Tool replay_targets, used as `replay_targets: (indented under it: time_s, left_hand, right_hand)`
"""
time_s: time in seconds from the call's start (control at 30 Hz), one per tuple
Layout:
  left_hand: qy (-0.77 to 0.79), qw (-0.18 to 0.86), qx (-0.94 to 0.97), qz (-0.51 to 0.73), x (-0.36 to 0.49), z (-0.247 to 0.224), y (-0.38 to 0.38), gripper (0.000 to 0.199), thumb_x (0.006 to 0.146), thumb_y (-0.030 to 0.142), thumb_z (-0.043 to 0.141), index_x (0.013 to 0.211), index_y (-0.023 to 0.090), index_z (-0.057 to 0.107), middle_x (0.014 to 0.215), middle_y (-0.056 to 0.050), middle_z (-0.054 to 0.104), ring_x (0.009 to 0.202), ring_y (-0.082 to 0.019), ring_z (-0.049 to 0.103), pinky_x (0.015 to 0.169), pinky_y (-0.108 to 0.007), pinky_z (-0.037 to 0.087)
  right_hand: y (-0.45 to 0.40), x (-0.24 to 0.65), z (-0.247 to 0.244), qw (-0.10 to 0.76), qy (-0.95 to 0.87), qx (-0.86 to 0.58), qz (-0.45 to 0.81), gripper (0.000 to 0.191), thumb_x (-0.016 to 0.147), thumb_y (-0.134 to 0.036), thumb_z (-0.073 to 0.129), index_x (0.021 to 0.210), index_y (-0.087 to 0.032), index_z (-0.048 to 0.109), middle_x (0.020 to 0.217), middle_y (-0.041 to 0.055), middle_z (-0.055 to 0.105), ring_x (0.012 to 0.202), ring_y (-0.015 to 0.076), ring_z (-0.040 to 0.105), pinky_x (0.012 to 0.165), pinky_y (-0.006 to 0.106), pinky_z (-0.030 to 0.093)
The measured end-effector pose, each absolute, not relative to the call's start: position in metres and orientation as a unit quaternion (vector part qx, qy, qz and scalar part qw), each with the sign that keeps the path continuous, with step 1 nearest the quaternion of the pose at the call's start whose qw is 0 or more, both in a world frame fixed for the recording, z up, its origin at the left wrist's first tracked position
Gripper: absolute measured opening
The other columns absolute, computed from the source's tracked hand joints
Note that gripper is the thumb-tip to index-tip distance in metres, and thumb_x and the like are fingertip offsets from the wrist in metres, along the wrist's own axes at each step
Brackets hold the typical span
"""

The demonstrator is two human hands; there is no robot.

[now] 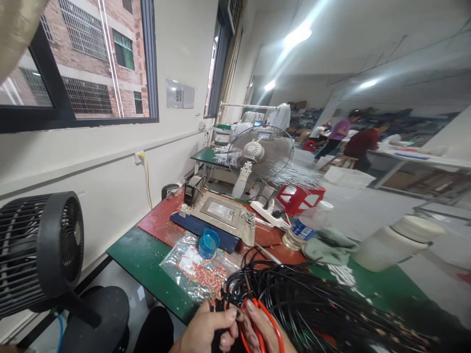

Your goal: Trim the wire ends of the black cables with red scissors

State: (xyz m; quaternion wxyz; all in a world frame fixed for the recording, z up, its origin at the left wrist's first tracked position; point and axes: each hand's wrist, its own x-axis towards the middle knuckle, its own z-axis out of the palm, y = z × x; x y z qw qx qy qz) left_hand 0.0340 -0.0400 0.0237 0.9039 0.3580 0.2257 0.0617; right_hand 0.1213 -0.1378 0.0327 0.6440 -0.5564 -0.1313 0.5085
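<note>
Across the middle and lower right of the frame, a green and red bench, crowded. At far left, a black fan on a round base, off the bench. Upper centre, a white fan standing at the bench's far end. Lower right, a big tangled bundle of black cables spilling over the bench edge toward the bottom of the frame. At right, a white lidded tub lying tilted, lid on, contents hidden. Centre, a flat metal-topped machine on a blue base. Lower centre, a clear plastic bag lying flat, holding a scatter of tiny red and yellow pieces, too small to tell apart. Right of centre, a red crate beyond the bench, contents not clear. Near it, a clear bottle with a blue label on its side, seemingly with little in it. Just beside the machine, a small blue cup resting on the bag, inside not visible. At bottom centre, left hand, grip pressed together, pinching the cable ends; right hand touching it, fingers curled round red-handled cutters whose blades are hidden among the cables.
</note>
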Motion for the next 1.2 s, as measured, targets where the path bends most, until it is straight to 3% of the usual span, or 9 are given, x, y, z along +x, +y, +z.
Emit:
replay_targets:
  time_s: [0.53,0.77,0.93,1.2]
  left_hand:
    - [0.231,0.903,0.357,0.06,0.029,0.028,-0.038,0.041,0.049,0.045,0.075,0.064,0.013,0.054,0.043,0.004,0.048,0.033,-0.002,0.029,0.04,-0.021,0.009]
    - [0.234,0.891,0.381,0.077,0.028,0.022,-0.039,0.04,0.049,0.045,0.075,0.062,0.012,0.054,0.043,0.002,0.05,0.033,-0.003,0.032,0.039,-0.022,0.013]
    - [0.241,0.89,0.377,0.086,0.028,0.017,-0.039,0.041,0.05,0.045,0.075,0.066,0.013,0.055,0.044,0.003,0.051,0.033,-0.003,0.033,0.038,-0.021,0.013]
    - [0.243,0.894,0.37,0.07,0.028,0.016,-0.038,0.04,0.051,0.044,0.074,0.067,0.012,0.056,0.042,0.003,0.05,0.033,-0.003,0.031,0.038,-0.021,0.011]
  right_hand:
    - [-0.133,0.119,0.032,0.637,-0.122,-0.561,0.514,0.054,0.054,-0.066,0.068,0.053,-0.017,0.047,0.036,-0.0087,0.038,0.029,0.0007,0.027,0.03,0.016,0.015]
    - [-0.132,0.125,0.017,0.629,-0.136,-0.576,0.505,0.052,0.057,-0.063,0.069,0.053,-0.017,0.046,0.038,-0.0087,0.037,0.031,0.0005,0.027,0.031,0.016,0.015]
    - [-0.132,0.124,0.017,0.622,-0.139,-0.587,0.5,0.056,0.057,-0.071,0.062,0.051,-0.018,0.044,0.036,-0.0081,0.037,0.029,0.0017,0.028,0.031,0.017,0.015]
    - [-0.136,0.125,0.016,0.638,-0.16,-0.549,0.515,0.052,0.062,-0.064,0.064,0.056,-0.016,0.048,0.04,-0.0078,0.037,0.035,0.0019,0.028,0.035,0.017,0.017]
